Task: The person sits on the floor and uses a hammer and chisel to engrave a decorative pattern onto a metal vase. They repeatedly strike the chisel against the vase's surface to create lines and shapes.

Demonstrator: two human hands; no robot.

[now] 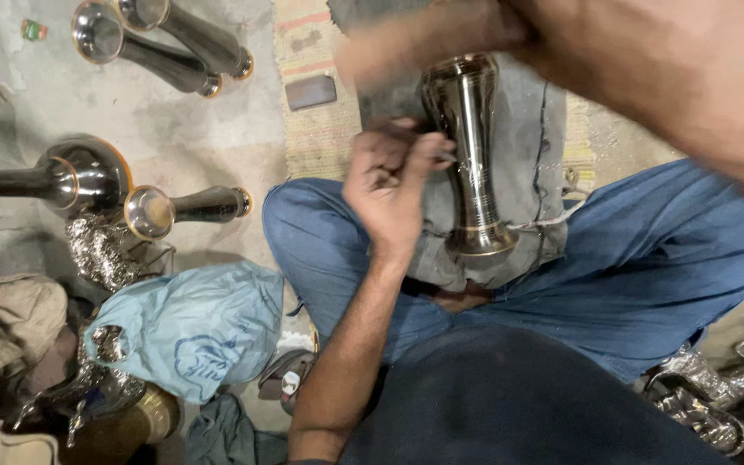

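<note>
I am sitting cross-legged on the floor, holding a dark metal vase [465, 155] upright over a grey cloth [523, 172] on my lap. My right hand [441, 34] is gripping its top, blurred, fingers closed around the rim. My left hand [389, 185] is pressing against the vase's narrow waist, fingers curled shut. More vases [184, 207] are lying on the floor beside a blue plastic bag [195, 331].

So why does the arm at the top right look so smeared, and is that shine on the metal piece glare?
Head view: the right hand and forearm are motion-blurred and close to the lens; the left hand is sharper; bright streaks on the metal vase are reflections; the edges bend from wide-angle distortion.
</note>
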